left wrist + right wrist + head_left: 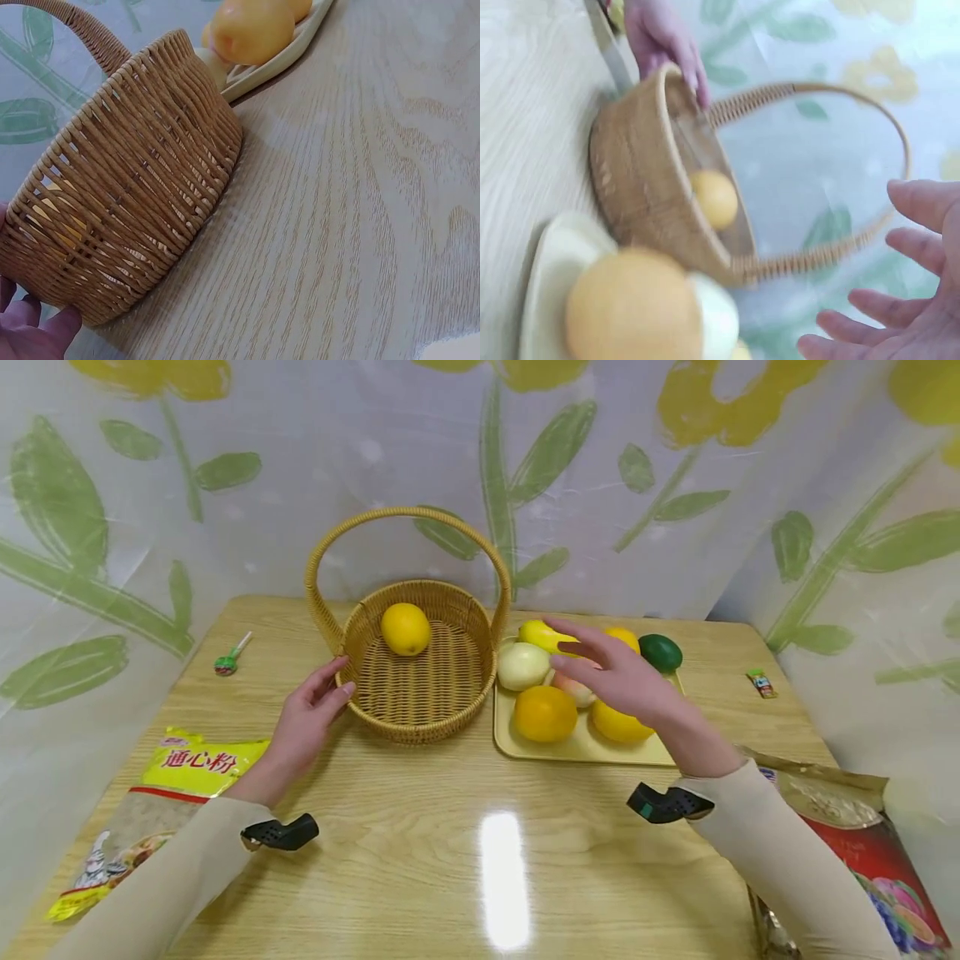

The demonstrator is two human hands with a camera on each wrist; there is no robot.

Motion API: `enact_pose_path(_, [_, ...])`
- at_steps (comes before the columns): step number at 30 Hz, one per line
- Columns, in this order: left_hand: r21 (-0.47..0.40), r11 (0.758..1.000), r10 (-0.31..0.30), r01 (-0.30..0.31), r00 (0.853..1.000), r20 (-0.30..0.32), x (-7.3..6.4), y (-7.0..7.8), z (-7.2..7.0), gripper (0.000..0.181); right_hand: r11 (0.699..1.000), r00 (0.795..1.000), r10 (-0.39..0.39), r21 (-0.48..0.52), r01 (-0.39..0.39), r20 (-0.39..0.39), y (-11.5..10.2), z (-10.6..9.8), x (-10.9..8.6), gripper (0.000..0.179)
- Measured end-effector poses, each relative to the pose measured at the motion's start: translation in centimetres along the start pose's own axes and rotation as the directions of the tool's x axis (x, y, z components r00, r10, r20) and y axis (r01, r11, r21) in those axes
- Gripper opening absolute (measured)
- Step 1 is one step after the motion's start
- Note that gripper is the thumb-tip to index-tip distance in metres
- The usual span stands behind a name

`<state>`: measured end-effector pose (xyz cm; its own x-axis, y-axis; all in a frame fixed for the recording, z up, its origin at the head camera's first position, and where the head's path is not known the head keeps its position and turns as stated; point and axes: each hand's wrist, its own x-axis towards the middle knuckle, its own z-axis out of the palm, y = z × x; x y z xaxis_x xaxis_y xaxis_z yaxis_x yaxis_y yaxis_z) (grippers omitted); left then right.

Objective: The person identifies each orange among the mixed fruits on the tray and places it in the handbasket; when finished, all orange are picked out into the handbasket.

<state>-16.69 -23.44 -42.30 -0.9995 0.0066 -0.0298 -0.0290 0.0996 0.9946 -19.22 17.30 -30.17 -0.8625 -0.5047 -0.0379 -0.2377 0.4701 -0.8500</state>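
Around the table (412,810): lollipop (227,664) far left, pasta bag (180,777) near left, partly behind the left sleeve (172,860); small packet (762,683) far right, red bag (862,827) near right, overlapped by the right sleeve (780,852). A floral curtain (360,452) hangs at the far side. In my head view the right hand (626,672) covers part of the fruit on the tray.

Basket (420,685): left of centre, far half of the table, upright, one lemon (406,629) inside toward the far left. Tray (570,756), just right of it: yellow fruit (542,635) and white fruit (523,667) at left, orange (545,713) near left, pink fruit (576,685) mid, second lemon (621,723) near, another orange (624,639) and green fruit (661,653) far right.

The basket is round; its raised handle (408,512) spans left to right. The tray's long axis also runs left to right. I cannot tell the basket lemon's long axis.

Left hand (303,718): thumb and fingers grip the basket's left rim. Right hand: above the tray, fingers spread well apart, holding nothing. My right wrist view is blurred.
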Motion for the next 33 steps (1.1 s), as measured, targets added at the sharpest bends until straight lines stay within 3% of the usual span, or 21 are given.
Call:
enact_pose_path(6, [0.012,1.000,0.000,0.000,1.000,-0.010,-0.1,0.2,-0.3,0.063,0.996,0.989,0.068,0.061,-0.061,-0.128,3.3,-2.2,-3.3,0.058])
enact_pose_path(14, [0.007,1.000,0.004,-0.004,1.000,0.005,-0.3,0.4,-0.5,0.065,0.978,0.964,0.199,0.102,-0.183,-0.179,5.9,-3.6,-6.0,0.064])
enact_pose_path(22, [0.011,1.000,-0.005,0.005,1.000,0.008,-0.2,0.3,-0.4,0.065,0.974,0.965,0.226,0.027,-0.225,-0.134,8.6,-4.0,-6.8,0.065])
enact_pose_path(33, [-0.002,1.000,-0.001,0.001,0.999,0.036,0.0,0.0,-0.3,0.066,0.949,0.953,0.302,0.102,-0.299,-0.017,11.9,-3.2,-6.6,0.069])
